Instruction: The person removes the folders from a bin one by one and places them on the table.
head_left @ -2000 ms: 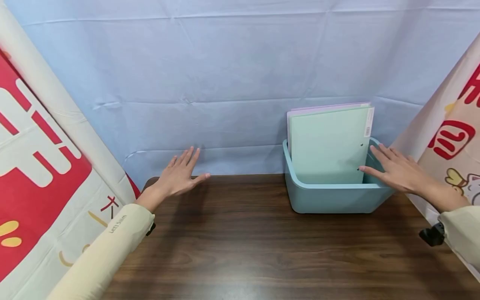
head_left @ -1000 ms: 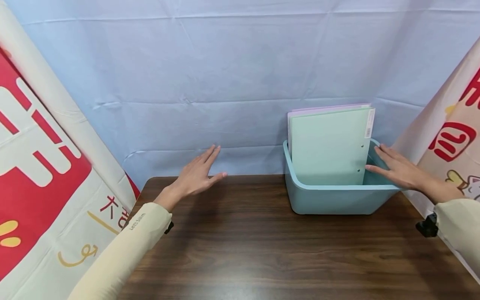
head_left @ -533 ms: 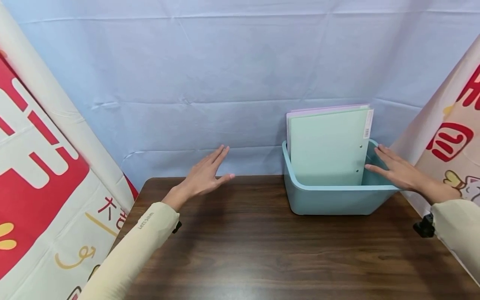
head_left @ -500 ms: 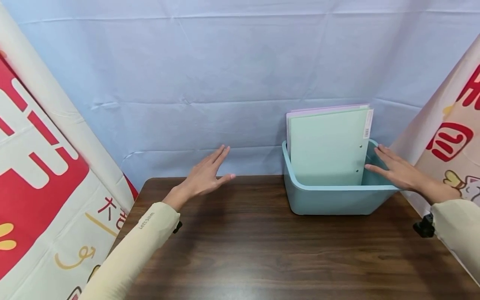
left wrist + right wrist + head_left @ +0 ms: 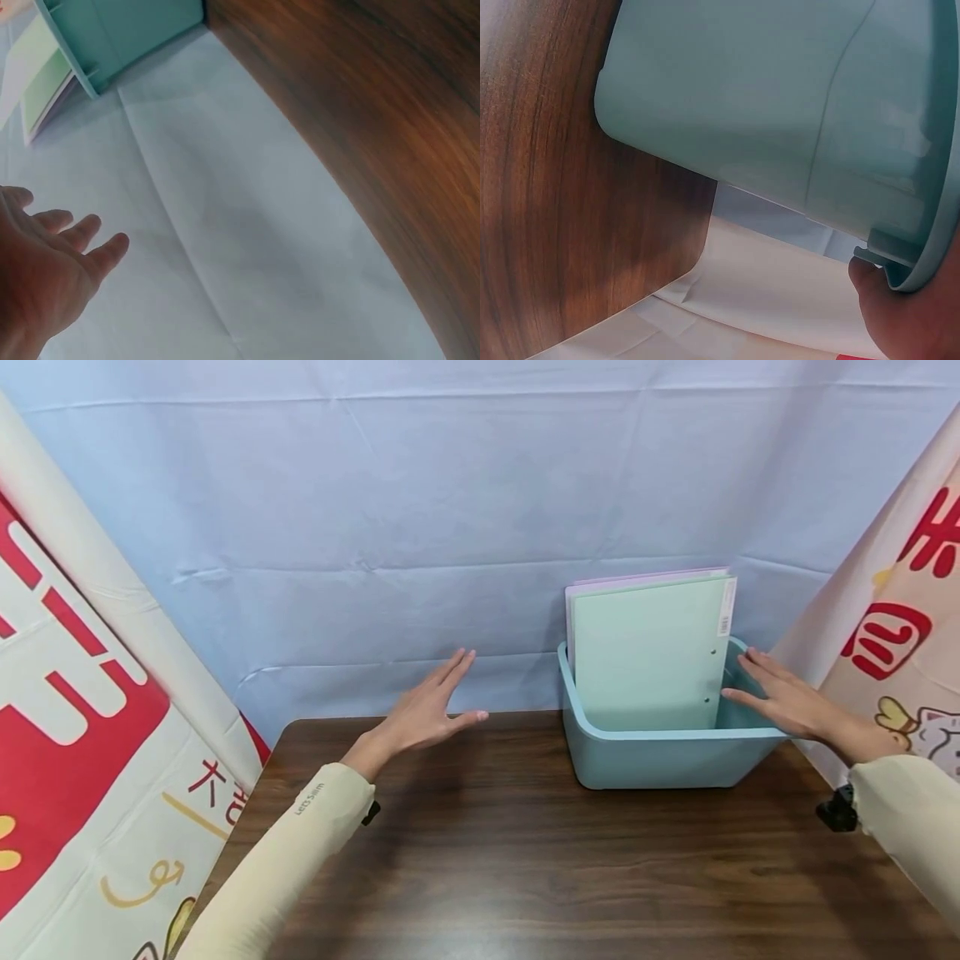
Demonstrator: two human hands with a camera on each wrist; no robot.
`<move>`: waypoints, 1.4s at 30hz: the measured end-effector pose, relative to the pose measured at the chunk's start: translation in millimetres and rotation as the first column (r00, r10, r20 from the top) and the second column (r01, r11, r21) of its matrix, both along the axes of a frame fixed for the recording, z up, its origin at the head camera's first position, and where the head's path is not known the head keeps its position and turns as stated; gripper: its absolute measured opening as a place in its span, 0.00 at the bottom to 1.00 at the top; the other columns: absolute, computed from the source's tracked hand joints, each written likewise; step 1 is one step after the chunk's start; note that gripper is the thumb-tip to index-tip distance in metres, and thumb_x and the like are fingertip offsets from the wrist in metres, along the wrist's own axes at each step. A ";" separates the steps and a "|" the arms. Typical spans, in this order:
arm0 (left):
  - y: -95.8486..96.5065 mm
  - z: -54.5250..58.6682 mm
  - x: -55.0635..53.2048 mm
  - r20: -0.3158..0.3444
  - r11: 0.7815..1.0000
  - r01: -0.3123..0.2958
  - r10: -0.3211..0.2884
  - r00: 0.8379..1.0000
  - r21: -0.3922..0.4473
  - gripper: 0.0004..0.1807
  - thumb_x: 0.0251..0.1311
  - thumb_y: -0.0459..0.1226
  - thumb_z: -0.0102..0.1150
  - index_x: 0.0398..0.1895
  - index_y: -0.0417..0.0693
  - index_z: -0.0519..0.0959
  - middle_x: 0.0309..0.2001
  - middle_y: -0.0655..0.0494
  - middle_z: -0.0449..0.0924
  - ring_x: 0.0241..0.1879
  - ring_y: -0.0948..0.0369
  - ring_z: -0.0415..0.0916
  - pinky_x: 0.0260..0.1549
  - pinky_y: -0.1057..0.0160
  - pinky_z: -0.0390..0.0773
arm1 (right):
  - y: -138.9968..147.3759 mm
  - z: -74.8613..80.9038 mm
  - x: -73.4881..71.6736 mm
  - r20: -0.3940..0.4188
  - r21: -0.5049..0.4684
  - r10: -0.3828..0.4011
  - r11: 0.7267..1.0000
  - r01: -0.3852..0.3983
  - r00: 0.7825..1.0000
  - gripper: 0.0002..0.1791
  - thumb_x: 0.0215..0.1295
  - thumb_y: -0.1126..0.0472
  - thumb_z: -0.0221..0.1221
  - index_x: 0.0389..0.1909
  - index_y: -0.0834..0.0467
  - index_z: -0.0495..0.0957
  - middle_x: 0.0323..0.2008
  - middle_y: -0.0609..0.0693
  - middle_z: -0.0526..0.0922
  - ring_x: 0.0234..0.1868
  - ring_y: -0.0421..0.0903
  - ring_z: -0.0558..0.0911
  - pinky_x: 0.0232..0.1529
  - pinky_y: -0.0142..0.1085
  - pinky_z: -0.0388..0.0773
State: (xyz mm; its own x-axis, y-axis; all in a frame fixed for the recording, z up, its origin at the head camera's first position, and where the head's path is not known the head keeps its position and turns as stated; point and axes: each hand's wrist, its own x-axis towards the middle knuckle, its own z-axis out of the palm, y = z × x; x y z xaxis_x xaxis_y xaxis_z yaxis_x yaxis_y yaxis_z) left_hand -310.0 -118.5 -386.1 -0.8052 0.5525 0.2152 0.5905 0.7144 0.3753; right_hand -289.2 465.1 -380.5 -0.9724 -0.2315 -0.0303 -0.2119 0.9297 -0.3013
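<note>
Toward the back right corner of the desk (image 5: 525, 877) sits the blue bin (image 5: 675, 762), long axis left to right, folders (image 5: 641, 652) standing inside. Right hand (image 5: 797, 700) is nearer, straight fingers touching its right end; left hand (image 5: 418, 714), fingers extended, holding nothing, hovers well left.

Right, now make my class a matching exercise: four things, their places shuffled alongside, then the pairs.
1. Pale green rectangular folder
2. Light blue rectangular plastic bin
3. Left hand
4. Right hand

A. At the bin's right rim
B. Standing inside the bin
C. On the brown wooden table
D. Apart from the bin, to its left

Pairs: 1-B, 2-C, 3-D, 4-A
</note>
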 end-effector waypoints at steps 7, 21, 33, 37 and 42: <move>15.0 5.0 -3.9 0.010 0.999 0.041 -0.041 0.999 0.030 0.55 0.67 0.72 0.54 0.85 0.81 0.30 0.87 0.68 0.31 0.85 0.51 0.45 0.70 0.32 0.67 | 0.4 -1.2 0.2 -0.005 -0.002 -0.007 1.000 0.007 1.000 0.49 0.83 0.40 0.47 0.82 0.73 0.39 0.81 0.76 0.33 0.82 0.75 0.35 0.73 0.78 0.40; 46.9 12.5 -10.2 0.038 0.983 0.117 -0.124 0.992 0.141 0.54 0.68 0.66 0.61 0.85 0.83 0.34 0.87 0.69 0.33 0.85 0.52 0.44 0.73 0.31 0.61 | -1.4 -1.3 2.0 -0.024 0.013 0.011 1.000 -0.010 1.000 0.48 0.83 0.42 0.48 0.81 0.74 0.42 0.81 0.77 0.35 0.82 0.74 0.35 0.73 0.78 0.40; 72.7 10.4 -15.1 0.022 0.968 0.168 -0.175 0.984 0.184 0.53 0.67 0.63 0.65 0.85 0.85 0.39 0.87 0.69 0.33 0.85 0.49 0.45 0.74 0.30 0.59 | 1.9 -7.4 3.9 -0.102 0.011 0.100 0.995 -0.099 0.990 0.39 0.83 0.50 0.50 0.80 0.73 0.51 0.80 0.79 0.43 0.82 0.75 0.38 0.76 0.75 0.38; 82.4 10.4 -17.1 0.015 0.965 0.180 -0.186 0.982 0.189 0.53 0.67 0.62 0.65 0.86 0.82 0.41 0.87 0.66 0.33 0.85 0.48 0.45 0.74 0.30 0.58 | 0.7 -5.1 3.4 -0.063 -0.012 0.044 0.999 -0.044 0.997 0.44 0.83 0.46 0.49 0.81 0.74 0.46 0.81 0.78 0.39 0.82 0.74 0.37 0.75 0.76 0.38; 93.0 10.0 -20.8 0.006 0.962 0.194 -0.198 0.980 0.191 0.53 0.67 0.60 0.66 0.87 0.78 0.44 0.88 0.62 0.34 0.84 0.46 0.46 0.72 0.29 0.61 | -0.6 -1.0 4.2 -0.036 -0.022 0.014 1.000 -0.015 0.999 0.46 0.82 0.45 0.49 0.81 0.73 0.45 0.81 0.78 0.38 0.81 0.76 0.38 0.73 0.78 0.39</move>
State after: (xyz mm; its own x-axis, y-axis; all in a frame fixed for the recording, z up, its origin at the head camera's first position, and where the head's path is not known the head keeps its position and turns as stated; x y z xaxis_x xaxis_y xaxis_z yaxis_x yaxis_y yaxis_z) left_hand -330.7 -25.5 -376.1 -0.6916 0.6514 0.3120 0.7008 0.5006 0.5082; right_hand -285.0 464.6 -381.5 -0.9692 -0.2460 0.0098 -0.2365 0.9195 -0.3141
